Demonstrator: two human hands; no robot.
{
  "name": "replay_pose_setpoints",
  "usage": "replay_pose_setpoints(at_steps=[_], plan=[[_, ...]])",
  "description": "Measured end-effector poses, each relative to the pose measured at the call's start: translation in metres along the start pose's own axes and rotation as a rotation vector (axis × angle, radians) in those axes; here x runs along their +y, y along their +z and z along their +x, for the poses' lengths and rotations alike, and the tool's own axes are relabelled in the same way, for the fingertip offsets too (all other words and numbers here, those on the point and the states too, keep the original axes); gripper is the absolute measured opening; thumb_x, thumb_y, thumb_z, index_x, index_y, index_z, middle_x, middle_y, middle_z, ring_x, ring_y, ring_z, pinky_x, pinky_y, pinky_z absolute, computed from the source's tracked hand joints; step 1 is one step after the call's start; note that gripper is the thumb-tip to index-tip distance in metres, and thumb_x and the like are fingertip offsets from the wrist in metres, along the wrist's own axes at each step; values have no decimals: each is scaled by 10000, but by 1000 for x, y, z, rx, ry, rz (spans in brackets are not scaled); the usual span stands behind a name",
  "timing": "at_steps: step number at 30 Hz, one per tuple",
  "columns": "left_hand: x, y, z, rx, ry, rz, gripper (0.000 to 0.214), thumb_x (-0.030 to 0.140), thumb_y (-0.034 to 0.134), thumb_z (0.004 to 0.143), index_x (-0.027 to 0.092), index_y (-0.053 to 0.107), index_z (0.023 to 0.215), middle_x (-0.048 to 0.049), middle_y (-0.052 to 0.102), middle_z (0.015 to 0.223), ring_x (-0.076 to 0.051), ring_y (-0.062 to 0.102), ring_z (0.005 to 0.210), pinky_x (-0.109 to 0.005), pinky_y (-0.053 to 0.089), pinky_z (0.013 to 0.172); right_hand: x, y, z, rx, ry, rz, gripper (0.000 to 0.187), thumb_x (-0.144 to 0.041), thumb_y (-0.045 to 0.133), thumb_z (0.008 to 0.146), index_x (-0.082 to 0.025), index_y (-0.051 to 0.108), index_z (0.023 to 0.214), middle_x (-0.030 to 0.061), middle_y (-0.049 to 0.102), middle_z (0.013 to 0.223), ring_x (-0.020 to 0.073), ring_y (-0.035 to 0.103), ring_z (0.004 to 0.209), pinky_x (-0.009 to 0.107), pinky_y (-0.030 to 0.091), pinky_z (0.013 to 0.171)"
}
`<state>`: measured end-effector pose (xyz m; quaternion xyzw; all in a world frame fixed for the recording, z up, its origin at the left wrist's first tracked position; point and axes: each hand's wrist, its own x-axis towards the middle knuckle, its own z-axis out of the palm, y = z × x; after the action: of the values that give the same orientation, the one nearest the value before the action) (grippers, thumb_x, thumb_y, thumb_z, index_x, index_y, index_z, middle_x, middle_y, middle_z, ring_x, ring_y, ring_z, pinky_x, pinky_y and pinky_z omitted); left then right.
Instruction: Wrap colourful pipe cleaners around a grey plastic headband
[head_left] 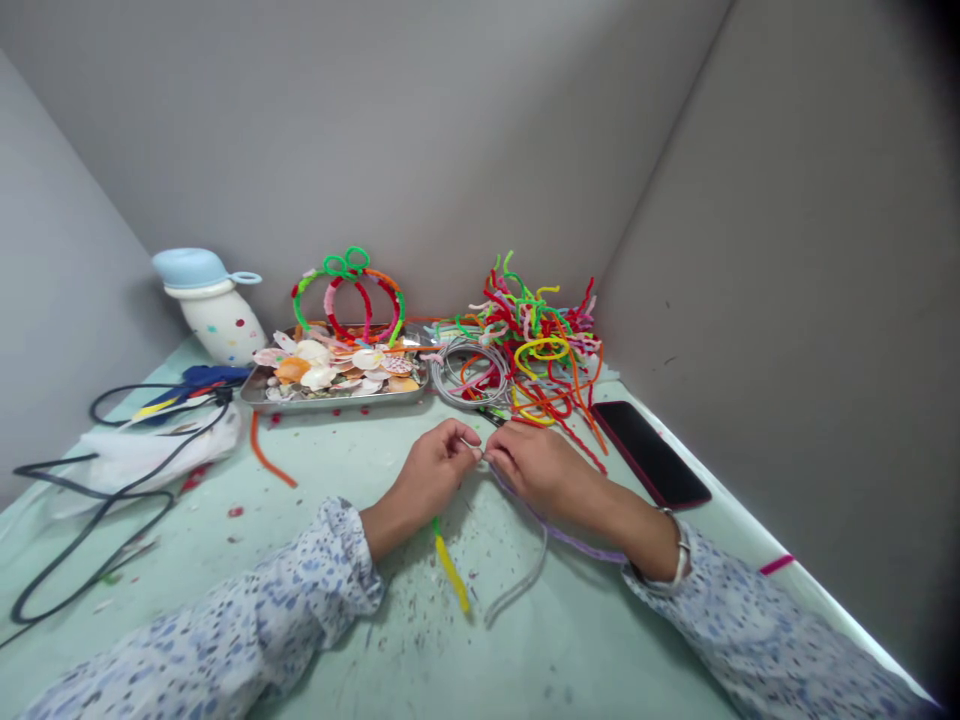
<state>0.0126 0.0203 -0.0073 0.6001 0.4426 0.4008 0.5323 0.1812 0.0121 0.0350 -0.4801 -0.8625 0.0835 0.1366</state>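
My left hand (433, 470) and my right hand (541, 465) meet at the middle of the pale green table (315, 520), fingers pinched together on a thin clear headband (525, 575) that curves down toward me. A lilac pipe cleaner (577, 540) runs along the band under my right wrist. A yellow and green pipe cleaner (450, 568) sticks out below my left hand. Both hands are closed.
A heap of coloured pipe cleaners (544, 345) and a coil of grey wire (469, 372) lie behind my hands. A metal tray of shells (337, 375), a pipe-cleaner hoop (349, 295), a dotted bottle (217, 310), a glue gun with black cable (191, 385), a phone (649, 450), an orange pipe cleaner (266, 455).
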Motion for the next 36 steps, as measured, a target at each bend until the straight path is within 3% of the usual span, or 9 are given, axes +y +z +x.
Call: replay_pose_setpoints(at_steps=[4,9,13,20,27,36], plan=[[-7,-1,2,-7,-8,11,159,235,572,738,171,540,880,71,456,555,-64,383,450,-184,268,429,0,2,-1,-11,-5,-43,195,-223,478,892,-151,658,872,79,643,840,160,558,721,261,340,630],[-5,0,3,-23,-43,2,184,249,594,722,167,541,878,73,460,556,-55,377,432,-177,261,414,15,-1,2,-71,-32,241,160,-209,545,842,-180,699,811,21,659,713,129,562,650,226,344,593],[0,1,2,-46,-66,-37,184,242,600,707,164,533,860,83,450,518,-52,365,407,-174,248,400,19,-2,3,-94,13,311,155,-243,567,827,-188,699,767,2,645,662,112,531,584,221,319,546],[1,2,1,-35,-54,-29,151,217,580,722,161,537,855,76,460,520,-55,384,416,-177,280,408,11,-1,2,-29,-29,107,147,-203,556,826,-175,700,829,37,659,738,134,553,650,239,344,603],[-3,0,3,-29,-33,-41,150,222,598,710,158,543,834,74,469,519,-52,388,412,-172,276,408,-3,-2,-2,-51,-31,-196,206,-235,474,898,-143,658,897,111,651,872,190,581,732,284,343,624],[4,1,3,-63,-69,-31,127,200,588,698,155,544,809,75,471,521,-49,391,406,-175,274,410,18,-5,1,-60,-105,139,181,-211,524,853,-193,704,837,32,672,751,142,555,659,243,333,598]])
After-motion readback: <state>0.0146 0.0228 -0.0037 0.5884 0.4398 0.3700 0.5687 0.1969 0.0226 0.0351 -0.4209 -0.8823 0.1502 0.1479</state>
